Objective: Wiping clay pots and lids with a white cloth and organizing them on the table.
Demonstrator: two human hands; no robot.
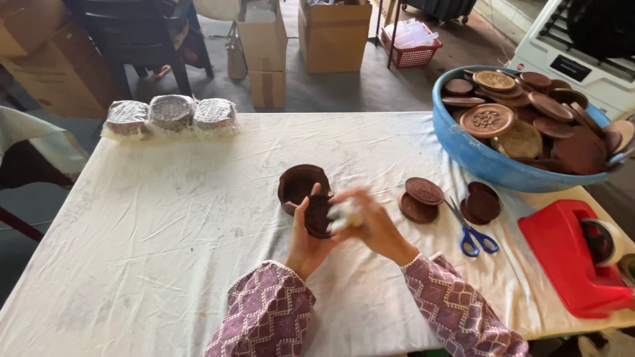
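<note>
1. While the left hand (305,246) clenches a dark brown disc (318,215) upright over the bench (165,218), its face is turned to the right hand.
2. Right hand (370,221), blurred, pinches something pale (345,215) against that disc.
3. Open brown box (299,183) sits just behind; blue basin (476,155) of discs waits at the right.

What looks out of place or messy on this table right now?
Little stands out. The blue basin hangs over the table's far right edge, piled with brown discs tilted every way. The scissors lie open beside two small stacks.
</note>
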